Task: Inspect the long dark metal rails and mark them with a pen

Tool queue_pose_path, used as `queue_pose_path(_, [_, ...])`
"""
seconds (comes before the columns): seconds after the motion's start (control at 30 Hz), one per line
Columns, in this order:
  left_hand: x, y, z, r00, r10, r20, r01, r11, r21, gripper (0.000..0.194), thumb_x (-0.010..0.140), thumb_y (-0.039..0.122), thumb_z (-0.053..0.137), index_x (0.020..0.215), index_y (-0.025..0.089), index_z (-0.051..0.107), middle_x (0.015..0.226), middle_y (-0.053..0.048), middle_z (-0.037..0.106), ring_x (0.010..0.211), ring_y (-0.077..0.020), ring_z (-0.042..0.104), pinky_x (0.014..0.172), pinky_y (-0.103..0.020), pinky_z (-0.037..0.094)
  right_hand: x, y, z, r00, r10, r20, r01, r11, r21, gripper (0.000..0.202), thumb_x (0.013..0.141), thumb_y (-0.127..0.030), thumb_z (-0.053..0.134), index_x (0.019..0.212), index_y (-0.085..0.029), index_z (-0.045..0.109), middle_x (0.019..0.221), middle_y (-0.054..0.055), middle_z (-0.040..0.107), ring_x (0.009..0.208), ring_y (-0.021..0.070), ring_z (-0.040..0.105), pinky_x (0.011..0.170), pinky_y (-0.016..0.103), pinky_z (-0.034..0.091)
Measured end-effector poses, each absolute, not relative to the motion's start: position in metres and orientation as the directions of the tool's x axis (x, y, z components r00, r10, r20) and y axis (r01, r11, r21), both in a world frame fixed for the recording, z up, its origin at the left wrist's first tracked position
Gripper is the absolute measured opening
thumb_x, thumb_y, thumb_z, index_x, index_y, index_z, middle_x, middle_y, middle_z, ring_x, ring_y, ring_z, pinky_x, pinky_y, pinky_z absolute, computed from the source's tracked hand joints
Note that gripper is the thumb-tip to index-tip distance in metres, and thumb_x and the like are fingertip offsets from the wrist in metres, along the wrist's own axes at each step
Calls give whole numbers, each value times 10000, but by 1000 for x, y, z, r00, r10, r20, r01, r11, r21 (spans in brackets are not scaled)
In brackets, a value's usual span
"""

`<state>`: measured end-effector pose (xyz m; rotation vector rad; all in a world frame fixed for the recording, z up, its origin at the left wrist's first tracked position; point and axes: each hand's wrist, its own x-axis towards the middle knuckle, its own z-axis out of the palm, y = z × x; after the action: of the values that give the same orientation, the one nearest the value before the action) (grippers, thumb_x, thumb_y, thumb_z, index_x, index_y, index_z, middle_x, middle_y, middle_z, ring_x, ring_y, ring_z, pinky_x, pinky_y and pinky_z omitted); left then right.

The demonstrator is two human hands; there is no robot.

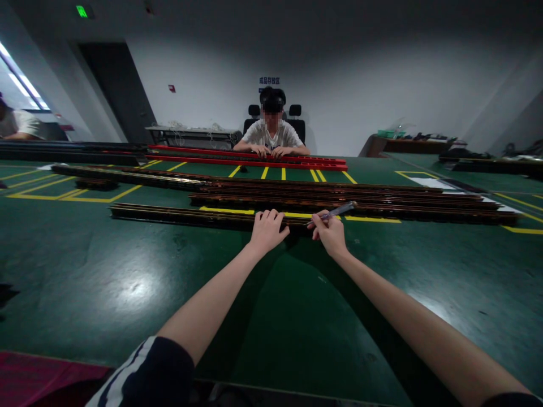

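Observation:
My left hand (pixel 267 230) lies over a long dark strip (pixel 182 216) near its right part, fingers across the far side and thumb on the near side. The strip lies flat on the green table and has thin gold-brown lines along its length. Close by on the right, my right hand (pixel 330 233) pinches a slim pen (pixel 339 211) with a clear barrel. The pen slants, its tip down at the right end of the strip and its back end up to the right. My fingers partly hide the strip's end.
Beyond my hands lies a stack of long dark brown strips (pixel 403 204). Red bars (pixel 314 163) lie farther back, before a seated person (pixel 271 135). Yellow tape lines (pixel 373 219) mark the green table (pixel 169 271). White paper (pixel 432 182) lies at the right.

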<state>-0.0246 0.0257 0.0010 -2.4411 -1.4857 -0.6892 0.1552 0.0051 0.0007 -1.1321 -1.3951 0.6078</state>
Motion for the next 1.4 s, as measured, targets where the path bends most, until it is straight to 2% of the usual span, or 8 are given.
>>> queue_pose_path(0.23, [-24, 26, 2, 384, 795, 470, 877, -473, 84, 367, 900, 365, 442, 1152, 154, 603, 1123, -120, 634, 1039, -265, 561, 956, -448, 397, 154, 2, 5, 160, 890, 427, 285, 372, -883, 448, 768, -631, 575, 729, -186, 531, 631, 36, 658, 384, 106, 530, 376, 226, 430])
queue_pose_path(0.67, [-25, 26, 2, 382, 790, 479, 875, -476, 88, 347, 896, 363, 448, 1147, 182, 605, 1115, -108, 638, 1026, -264, 566, 937, -445, 410, 153, 1, 6, 160, 896, 415, 272, 364, -891, 470, 747, -656, 582, 734, -188, 536, 645, 36, 653, 401, 109, 531, 385, 237, 434])
queue_pose_path(0.9, [-25, 25, 2, 383, 788, 482, 884, -464, 55, 360, 893, 362, 444, 1141, 158, 607, 1108, -123, 634, 1041, -275, 553, 948, -449, 390, 153, 2, 5, 166, 888, 429, 283, 374, -883, 439, 771, -621, 576, 711, -189, 522, 617, 31, 651, 373, 104, 521, 375, 228, 414])
queue_pose_path(1.4, [-25, 26, 2, 381, 792, 478, 881, -467, 73, 365, 898, 370, 436, 1151, 167, 602, 1117, -117, 635, 1040, -269, 559, 952, -449, 398, 153, 2, 5, 153, 889, 431, 286, 378, -881, 442, 773, -629, 570, 731, -191, 527, 648, 38, 657, 396, 108, 534, 383, 227, 426])
